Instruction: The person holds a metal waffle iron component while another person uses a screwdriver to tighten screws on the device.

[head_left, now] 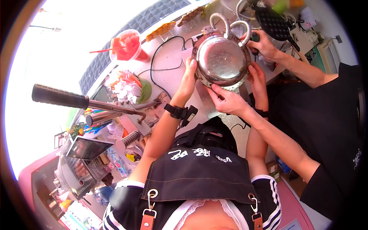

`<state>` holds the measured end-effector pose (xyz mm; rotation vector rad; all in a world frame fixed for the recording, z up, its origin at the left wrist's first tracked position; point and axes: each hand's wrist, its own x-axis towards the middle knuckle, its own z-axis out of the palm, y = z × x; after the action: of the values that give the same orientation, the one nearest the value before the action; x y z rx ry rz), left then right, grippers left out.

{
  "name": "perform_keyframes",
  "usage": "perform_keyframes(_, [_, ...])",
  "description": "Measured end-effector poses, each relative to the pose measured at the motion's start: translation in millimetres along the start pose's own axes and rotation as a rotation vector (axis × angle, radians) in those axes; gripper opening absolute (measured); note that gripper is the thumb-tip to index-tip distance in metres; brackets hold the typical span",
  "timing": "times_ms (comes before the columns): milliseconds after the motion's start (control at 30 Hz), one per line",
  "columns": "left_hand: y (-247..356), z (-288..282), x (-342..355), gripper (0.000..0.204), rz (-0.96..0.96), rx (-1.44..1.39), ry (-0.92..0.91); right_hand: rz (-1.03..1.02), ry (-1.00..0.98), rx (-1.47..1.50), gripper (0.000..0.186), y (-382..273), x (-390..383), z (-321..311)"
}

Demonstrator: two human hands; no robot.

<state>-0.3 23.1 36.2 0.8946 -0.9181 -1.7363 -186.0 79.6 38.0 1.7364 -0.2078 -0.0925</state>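
A round metal appliance part (223, 58) with a shiny domed middle and a dark, rusty rim is held up over the counter. My left hand (188, 79) is closed on its left rim, fingers mostly hidden behind it. On the right edge, my right hand (258, 79) grips the rim, partly covered by a co-worker's arm. Two braided metal hoses (240, 27) arch from the part's top. A co-worker's hand (230, 100) supports the lower rim; their other hand (263, 45) holds a dark green handle (254, 37) near the upper right rim.
On the counter (168, 57) are a black cable (152, 63), a clear tub of red pieces (128, 48) and a green container of wrapped sticks (140, 86). A lever press (86, 101) juts in at left. A black waffle plate (273, 23) stands at upper right; the co-worker is at right.
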Motion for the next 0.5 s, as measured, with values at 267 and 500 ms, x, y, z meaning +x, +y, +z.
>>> perform_keyframes(267, [4.3, 2.4, -1.8, 0.041, -0.051, -0.107, -0.006, 0.009, 0.010, -0.067, 0.029, 27.6, 2.9, -4.2])
perform_keyframes(500, [7.8, 6.7, -3.9, 0.041, -0.064, -0.105, -0.008, -0.044, -0.122, 0.472, 0.030, 1.6, -1.3, -12.5])
